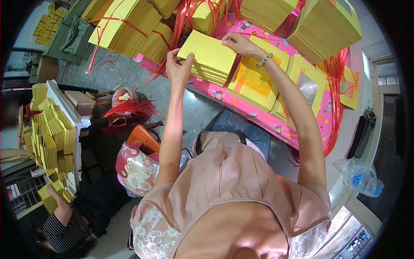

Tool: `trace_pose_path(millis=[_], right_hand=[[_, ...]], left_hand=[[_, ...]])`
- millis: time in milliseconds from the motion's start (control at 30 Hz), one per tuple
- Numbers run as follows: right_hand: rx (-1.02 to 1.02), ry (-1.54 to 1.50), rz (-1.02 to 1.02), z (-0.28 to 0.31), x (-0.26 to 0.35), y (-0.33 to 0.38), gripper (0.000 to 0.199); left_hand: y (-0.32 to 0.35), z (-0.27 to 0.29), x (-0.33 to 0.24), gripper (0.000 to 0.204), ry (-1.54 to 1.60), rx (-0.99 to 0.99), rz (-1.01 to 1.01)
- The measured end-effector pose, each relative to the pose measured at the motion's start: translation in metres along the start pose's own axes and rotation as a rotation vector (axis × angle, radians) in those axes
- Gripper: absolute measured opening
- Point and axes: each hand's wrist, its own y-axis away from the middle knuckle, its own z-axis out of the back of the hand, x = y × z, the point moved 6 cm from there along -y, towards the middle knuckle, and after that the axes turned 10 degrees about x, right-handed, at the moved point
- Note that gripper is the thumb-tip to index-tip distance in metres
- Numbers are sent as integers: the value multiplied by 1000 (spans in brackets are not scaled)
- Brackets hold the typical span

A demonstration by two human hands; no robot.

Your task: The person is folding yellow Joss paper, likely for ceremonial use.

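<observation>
A stack of yellow paper [208, 54] sits at the near edge of the table, its layered front side toward me. My left hand [178, 68] grips its left edge, the thumb resting on the top sheet. At the far right corner, the bent fingers of my right hand [239, 44] pinch the same stack. Just right of it lies a yellow paper pile with an orange-printed square [254, 77]. Beyond that is another pile with a silver square [308, 86]. The undersides of both hands' fingers are partly hidden.
Tall yellow paper bundles [125, 28] tied with red ribbon line the far side of the pink patterned tablecloth [267, 123]. Red ribbon strands [334, 99] hang at the right. Left stand a stool with red strips [129, 110] and folded yellow paper [51, 134], near another person's arm [60, 205].
</observation>
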Motion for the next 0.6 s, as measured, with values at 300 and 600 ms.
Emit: trace_pose_path(millis=[300,600], right_hand=[[-51,271,-16,-5,20,9,36],[-127,388,-2,-7,32,18,31]], left_hand=[[15,1,-9,46,-76,-67,-71],[11,-30,-46,43,-418,288,-362]])
